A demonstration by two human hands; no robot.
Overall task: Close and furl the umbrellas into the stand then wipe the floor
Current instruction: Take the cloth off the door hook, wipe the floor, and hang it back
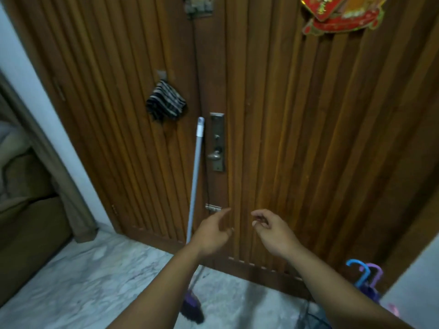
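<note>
Both forearms are stretched forward from the lower edge of the view toward a ribbed wooden door (pixel 273 115). The left hand (pixel 210 230) is held in front of the door's lower part with its fingers extended and loose; nothing is grasped in it. The right hand (pixel 273 230) is held just beside it, at 3 o'clock from it, with its fingers loosely curled inward and nothing held in them. The two hands are kept apart.

A broom is leaned against the door: its pale grey handle (pixel 196 176) is seen rising toward 12 o'clock from behind the left wrist, just beside the door's metal lock plate and knob (pixel 217 148), while its purple and black brush head (pixel 192 307) is rested on the marble floor (pixel 83 276) at 6 o'clock from the left hand.

Two furled umbrellas, one with a blue hooked handle (pixel 358 269) and one with a purple hooked handle (pixel 376 271), are stood upright at 4 o'clock from the right hand, near the door's lower right corner. Whether a stand is under them cannot be told.

A striped cloth (pixel 165 104) is hung from a hook on the door at 11 o'clock from the hands. A red and gold decoration (pixel 342 15) is fixed at the upper right.
</note>
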